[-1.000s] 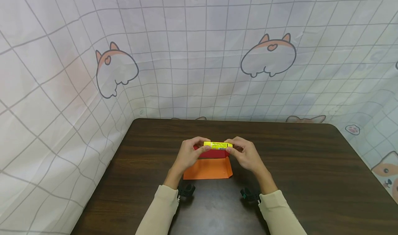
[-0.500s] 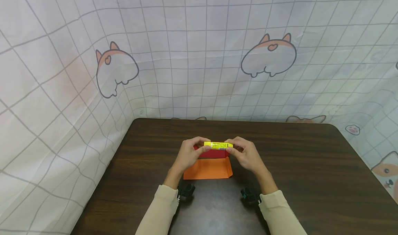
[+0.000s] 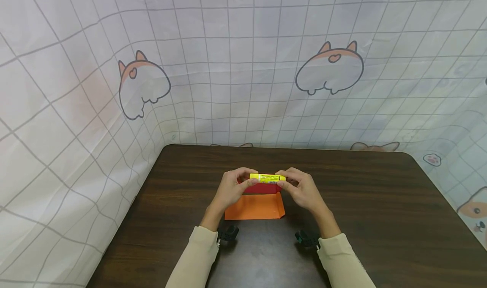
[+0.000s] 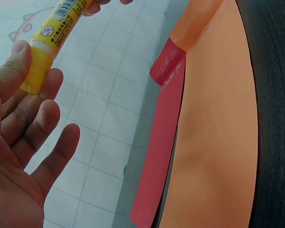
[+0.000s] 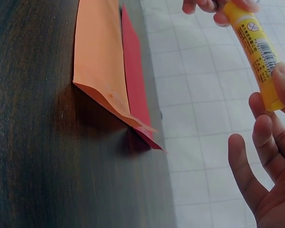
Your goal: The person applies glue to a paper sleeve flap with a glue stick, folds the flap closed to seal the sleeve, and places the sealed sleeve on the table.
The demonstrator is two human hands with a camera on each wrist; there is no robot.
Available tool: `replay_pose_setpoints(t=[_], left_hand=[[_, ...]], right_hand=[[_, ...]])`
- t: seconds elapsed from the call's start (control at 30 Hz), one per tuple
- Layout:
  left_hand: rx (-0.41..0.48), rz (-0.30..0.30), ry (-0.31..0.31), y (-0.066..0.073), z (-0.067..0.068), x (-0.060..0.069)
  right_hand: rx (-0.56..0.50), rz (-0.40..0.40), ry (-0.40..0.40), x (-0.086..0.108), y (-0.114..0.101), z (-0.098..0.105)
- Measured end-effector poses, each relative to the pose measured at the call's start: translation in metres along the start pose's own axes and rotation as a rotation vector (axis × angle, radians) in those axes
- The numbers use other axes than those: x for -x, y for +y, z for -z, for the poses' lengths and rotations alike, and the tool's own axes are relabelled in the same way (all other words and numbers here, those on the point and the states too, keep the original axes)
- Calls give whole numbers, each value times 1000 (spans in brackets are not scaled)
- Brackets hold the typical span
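A yellow glue stick (image 3: 267, 178) with a barcode and printed label is held level between both hands, above the papers. My left hand (image 3: 233, 187) pinches its left end, the yellow cap (image 4: 39, 61), between thumb and index finger. At the other end, my right hand (image 3: 301, 189) pinches the base between thumb and fingers. The remaining fingers of each hand spread loosely away from it. Below lies a folded orange paper (image 3: 254, 207) with bent side flaps. Behind it is a red paper (image 3: 261, 189), partly hidden by the hands and glue stick.
The dark wooden table (image 3: 373, 212) extends around the papers. A white grid-patterned cloth (image 3: 243, 89) with corgi drawings hangs behind and at the sides. Black wrist straps (image 3: 228, 233) sit on both wrists.
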State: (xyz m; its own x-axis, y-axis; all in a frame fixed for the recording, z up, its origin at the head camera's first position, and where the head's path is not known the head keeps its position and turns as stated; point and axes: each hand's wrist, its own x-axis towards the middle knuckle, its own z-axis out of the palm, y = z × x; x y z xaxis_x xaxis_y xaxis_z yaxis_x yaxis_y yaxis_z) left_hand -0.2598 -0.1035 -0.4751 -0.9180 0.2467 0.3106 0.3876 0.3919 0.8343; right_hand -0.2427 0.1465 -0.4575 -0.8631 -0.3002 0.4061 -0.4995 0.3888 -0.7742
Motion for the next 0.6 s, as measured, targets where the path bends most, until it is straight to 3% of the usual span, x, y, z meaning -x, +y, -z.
replay_pose_setpoints(t=[0.1,0.33,0.6], left_hand=[[1,2,-3,0,0,0],[8,8,-1,-1,-1,0],[11,6,-6,-2,-1,-1]], right_hand=[[9,-16,-3,1,-13,2],[25,-26,-1,-2,18,-4],[6,-17,-4,-1,23,-1]])
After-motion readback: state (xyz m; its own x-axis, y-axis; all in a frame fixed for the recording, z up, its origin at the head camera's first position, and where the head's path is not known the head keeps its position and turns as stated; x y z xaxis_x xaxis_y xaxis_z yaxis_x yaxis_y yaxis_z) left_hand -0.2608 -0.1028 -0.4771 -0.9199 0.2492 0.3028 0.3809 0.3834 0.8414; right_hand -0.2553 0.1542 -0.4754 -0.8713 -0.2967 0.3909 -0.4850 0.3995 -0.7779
